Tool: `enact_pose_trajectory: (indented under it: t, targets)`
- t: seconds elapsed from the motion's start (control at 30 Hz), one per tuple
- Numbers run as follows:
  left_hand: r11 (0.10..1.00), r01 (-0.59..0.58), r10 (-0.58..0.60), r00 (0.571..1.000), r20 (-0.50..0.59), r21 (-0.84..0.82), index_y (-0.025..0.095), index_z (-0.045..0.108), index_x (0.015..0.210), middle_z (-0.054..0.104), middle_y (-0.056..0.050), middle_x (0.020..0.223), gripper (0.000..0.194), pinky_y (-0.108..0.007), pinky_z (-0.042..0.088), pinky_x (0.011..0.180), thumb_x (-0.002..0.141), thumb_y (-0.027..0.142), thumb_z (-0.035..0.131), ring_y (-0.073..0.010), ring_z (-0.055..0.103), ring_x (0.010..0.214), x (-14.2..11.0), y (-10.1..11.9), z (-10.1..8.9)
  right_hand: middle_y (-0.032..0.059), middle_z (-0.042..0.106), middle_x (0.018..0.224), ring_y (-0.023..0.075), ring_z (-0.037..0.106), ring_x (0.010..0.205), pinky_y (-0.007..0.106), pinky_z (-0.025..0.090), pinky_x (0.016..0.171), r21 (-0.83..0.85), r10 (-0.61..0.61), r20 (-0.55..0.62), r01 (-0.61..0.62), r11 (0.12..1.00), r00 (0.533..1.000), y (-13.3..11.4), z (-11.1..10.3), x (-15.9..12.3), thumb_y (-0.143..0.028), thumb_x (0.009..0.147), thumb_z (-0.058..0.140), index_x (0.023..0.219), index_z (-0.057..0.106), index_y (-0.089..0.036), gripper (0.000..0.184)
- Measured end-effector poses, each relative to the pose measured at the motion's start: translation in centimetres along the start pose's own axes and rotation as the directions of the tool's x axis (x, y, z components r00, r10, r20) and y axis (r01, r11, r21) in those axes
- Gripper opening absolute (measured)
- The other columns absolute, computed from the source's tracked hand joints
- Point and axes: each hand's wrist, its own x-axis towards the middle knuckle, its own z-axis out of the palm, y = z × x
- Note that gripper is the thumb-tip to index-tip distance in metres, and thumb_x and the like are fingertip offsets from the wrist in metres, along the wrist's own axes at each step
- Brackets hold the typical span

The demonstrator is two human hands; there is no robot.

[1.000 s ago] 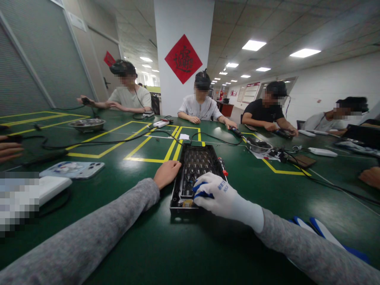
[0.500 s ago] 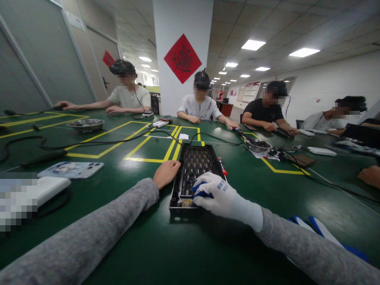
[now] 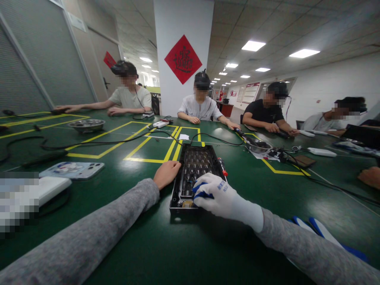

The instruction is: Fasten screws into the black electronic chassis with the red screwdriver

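Note:
A long black screwdriver bit case lies lengthwise in front of me, with rows of small metal bits standing in it. My bare left hand rests at the case's left wall, its fingers curled against the rim and partly hidden. Over the near right part of the case is my right hand, in a white glove with blue-coated fingers. Those fingers are bent together down into the case; whatever is between their tips is hidden. A red-and-black screwdriver handle lies along the case's right side.
Left of me lie a phone and a white box-like device. A spare blue-and-white glove lies by my right forearm. Metal bowls, cables and yellow tape lines are farther across the green table. Several people sit around it.
Both my hands and the bit case stay practically in place. The view shifts very slightly. The person at the far left has lowered the outstretched hand a little.

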Motion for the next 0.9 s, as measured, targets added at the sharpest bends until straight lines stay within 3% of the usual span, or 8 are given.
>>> enact_pose_trajectory:
  t: [0.9]
  targets:
    - [1.000,-0.019,0.019,1.000,-0.005,-0.001,0.018,0.044,0.053,0.055,-0.003,0.061,0.033,-0.026,0.030,0.058,0.080,0.032,0.031,-0.0162,0.050,0.063,-0.07,0.12,-0.16,0.0035,0.061,0.094,0.0158,0.052,0.092,0.031,0.041,0.084,-0.028,-0.012,-0.006,0.012,1.000,1.000,0.17,0.26,0.01,-0.030,0.078,0.057,0.078,0.066,-0.018,0.015]
